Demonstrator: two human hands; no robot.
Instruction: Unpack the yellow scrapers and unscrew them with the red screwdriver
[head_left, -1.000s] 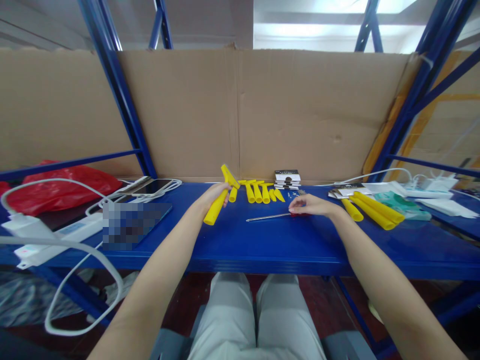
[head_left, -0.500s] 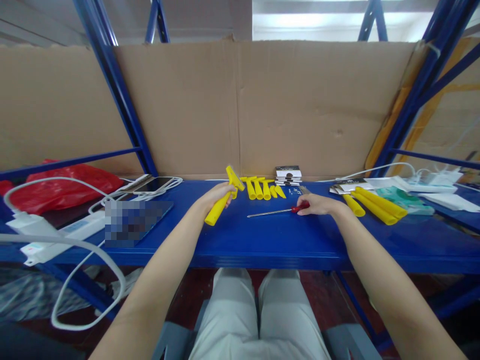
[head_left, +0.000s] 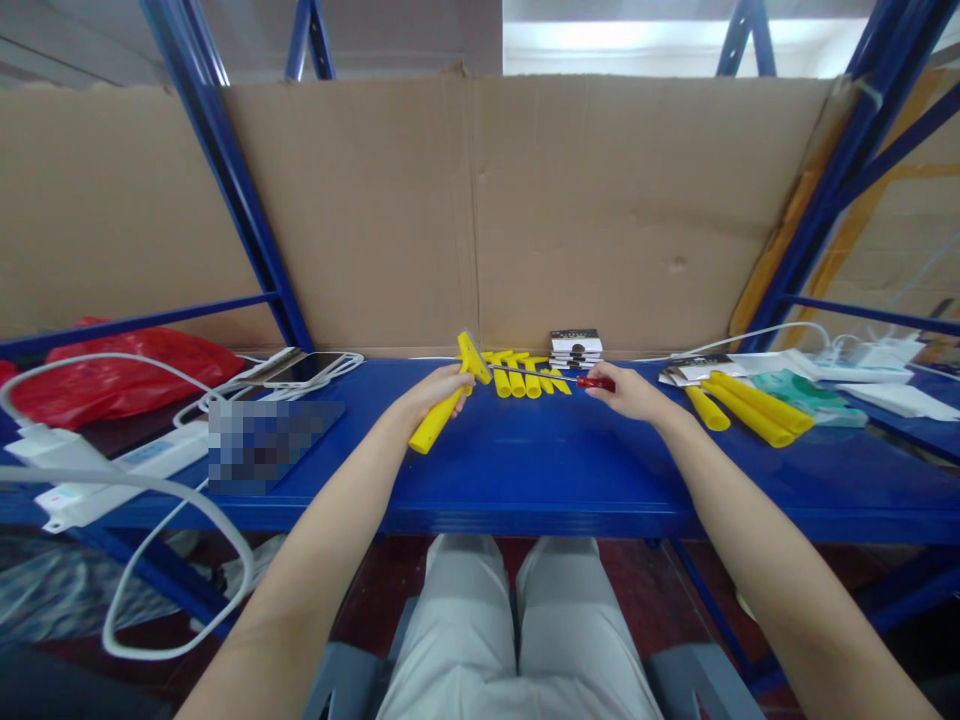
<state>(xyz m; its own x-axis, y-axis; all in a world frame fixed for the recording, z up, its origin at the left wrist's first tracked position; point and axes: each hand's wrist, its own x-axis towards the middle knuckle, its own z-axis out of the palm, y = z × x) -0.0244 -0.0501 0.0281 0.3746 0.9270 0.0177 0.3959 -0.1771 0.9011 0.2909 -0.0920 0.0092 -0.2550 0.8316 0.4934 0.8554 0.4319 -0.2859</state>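
Observation:
My left hand [head_left: 442, 390] is closed around a yellow scraper-like tool [head_left: 435, 425], its wide head up and its thick handle slanting down to the left. In my right hand [head_left: 624, 392] is the red handle of a screwdriver [head_left: 596, 383]. The screwdriver's thin shaft points left, level above the tabletop, and its tip is by the head of the yellow tool; whether they touch I cannot tell. Behind the shaft lie several yellow handles [head_left: 517, 383] and small yellow pieces [head_left: 559, 384]. A stack of small black-and-white boxes [head_left: 576, 349] stands just right of them.
On the blue table [head_left: 525, 470], more yellow handles [head_left: 750, 408] lie at the right beside a green packet [head_left: 810, 400]. At the left are a phone [head_left: 306, 369], a white power strip [head_left: 127, 475], cables and a red bag [head_left: 142, 365]. A cardboard sheet [head_left: 600, 220] closes off the back.
My right hand has lifted the screwdriver off the table and moved it up and slightly left, bringing its tip to the yellow tool. My left hand has barely moved.

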